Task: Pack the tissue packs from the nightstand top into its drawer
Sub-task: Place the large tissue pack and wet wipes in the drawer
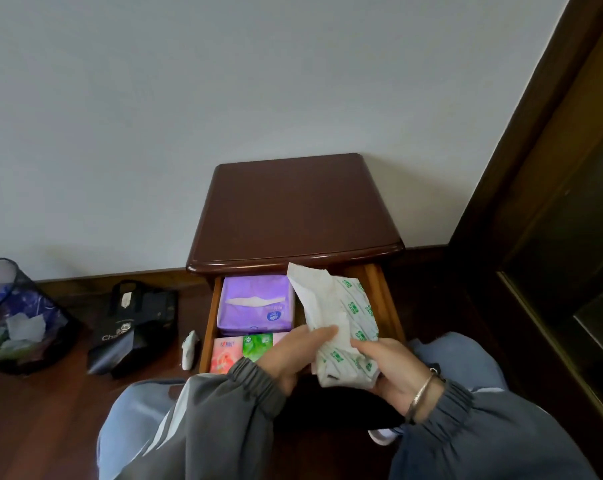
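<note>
The dark wooden nightstand top (294, 209) is bare. Below it the drawer (383, 296) stands pulled out. Inside lie a purple tissue pack (256, 304), a pink small pack (225, 355) and a green small pack (256, 346). Over the drawer's right half I hold a white tissue pack with green print (348, 327), tissue sticking out of its top. My left hand (300, 351) pinches the loose tissue at the pack's middle. My right hand (390, 372) grips the pack's lower end from below.
A dark mesh waste bin (19, 317) with paper inside stands on the wooden floor at the left. A black paper bag (133, 327) lies beside it, and a small white object (189, 349) lies by the drawer's left side. A dark door frame (535, 168) runs down the right.
</note>
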A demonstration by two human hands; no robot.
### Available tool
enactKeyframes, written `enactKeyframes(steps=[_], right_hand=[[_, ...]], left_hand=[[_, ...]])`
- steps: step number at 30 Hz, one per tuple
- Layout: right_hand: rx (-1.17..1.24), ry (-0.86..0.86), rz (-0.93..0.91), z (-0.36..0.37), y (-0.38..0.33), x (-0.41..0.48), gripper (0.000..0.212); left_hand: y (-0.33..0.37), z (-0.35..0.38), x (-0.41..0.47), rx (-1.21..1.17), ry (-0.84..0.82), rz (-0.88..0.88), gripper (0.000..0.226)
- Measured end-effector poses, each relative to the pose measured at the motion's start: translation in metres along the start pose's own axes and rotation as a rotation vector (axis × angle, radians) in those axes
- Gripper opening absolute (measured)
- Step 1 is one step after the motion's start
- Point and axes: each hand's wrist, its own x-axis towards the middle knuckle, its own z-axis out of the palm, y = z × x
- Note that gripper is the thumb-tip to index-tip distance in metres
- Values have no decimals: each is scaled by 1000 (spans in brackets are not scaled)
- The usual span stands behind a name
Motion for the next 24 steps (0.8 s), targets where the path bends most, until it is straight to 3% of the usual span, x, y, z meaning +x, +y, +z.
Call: enactKeyframes(steps=[4, 12, 20, 24], right_hand=[[69, 15, 72, -18, -11, 10, 18], [-82, 188, 147, -16, -48, 63, 31], [-241, 295, 84, 18, -40, 102, 6], [-278, 296, 37, 22, -35, 115, 31]], left_hand=[[3, -14, -4, 271, 180, 85, 35], [5, -97, -12, 363, 615, 323, 32], [-20, -124, 1, 573, 870, 105, 52], [-30, -125, 6, 517, 852, 74, 55]])
